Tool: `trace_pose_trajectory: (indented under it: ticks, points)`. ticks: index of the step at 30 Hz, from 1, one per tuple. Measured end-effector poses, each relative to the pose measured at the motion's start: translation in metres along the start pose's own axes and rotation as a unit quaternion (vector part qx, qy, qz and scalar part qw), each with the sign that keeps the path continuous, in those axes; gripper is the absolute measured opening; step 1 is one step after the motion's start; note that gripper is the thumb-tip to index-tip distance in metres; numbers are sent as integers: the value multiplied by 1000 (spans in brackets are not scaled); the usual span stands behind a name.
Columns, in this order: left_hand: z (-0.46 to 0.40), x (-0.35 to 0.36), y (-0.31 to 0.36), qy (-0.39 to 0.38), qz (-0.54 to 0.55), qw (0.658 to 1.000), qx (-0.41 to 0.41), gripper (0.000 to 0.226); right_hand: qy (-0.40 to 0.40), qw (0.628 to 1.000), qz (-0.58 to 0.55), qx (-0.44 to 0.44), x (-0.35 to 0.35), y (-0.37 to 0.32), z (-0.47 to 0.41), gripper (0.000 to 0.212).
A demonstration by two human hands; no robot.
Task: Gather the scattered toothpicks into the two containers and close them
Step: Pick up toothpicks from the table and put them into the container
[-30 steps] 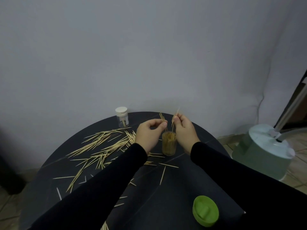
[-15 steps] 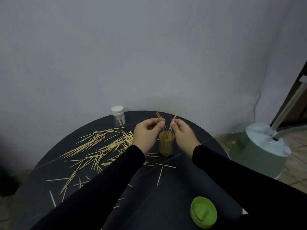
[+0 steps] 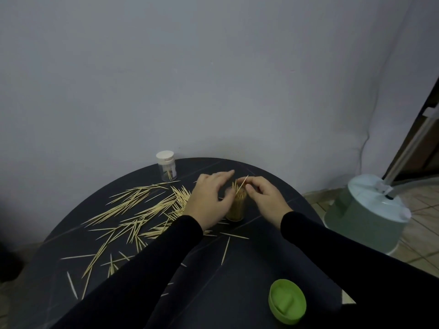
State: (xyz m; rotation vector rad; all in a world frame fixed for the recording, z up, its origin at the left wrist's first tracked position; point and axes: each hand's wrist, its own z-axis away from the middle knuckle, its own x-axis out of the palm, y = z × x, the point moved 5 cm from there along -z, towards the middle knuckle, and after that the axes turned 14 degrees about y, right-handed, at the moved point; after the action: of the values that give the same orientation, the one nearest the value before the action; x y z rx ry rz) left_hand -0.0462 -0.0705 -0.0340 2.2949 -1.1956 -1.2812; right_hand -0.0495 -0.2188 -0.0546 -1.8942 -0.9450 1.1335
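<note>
Green lid [image 3: 287,301] lies open-side up at lower right of the frame, off its container. Mid-frame, the right hand [image 3: 266,200] pinches 1 toothpick [image 3: 242,186] above the full container [image 3: 235,208]; the left hand [image 3: 210,201] rests beside it, fingers spread. Scattered toothpicks [image 3: 142,210] cover centre left. Farther, upper left, the white-capped container [image 3: 166,168] stands closed. Risk: a hand nudging the packed container could tip it and spill sticks.
</note>
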Motion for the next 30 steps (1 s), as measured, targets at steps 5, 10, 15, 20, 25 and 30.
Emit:
trace_pose_trajectory:
  ticks: [5,10,15,20,25,30]
  points:
    - [1,5,13,-35,-111,982,145,58,-53,994,94,-22,3,11,0,41]
    - [-4,11,19,-34,-173,967,184,47,-77,988,134,-32,4,3,4,49]
    - [-5,7,26,26,-164,970,177,32,-88,981,167,-53,5,-7,11,39]
    - [-8,-8,17,67,-141,977,142,24,-50,983,173,-29,5,0,9,63]
    - [-7,-11,2,27,-136,981,137,31,-41,981,189,-18,3,8,6,66]
    - [2,-4,4,3,-155,966,208,38,-51,978,199,-25,5,10,5,59]
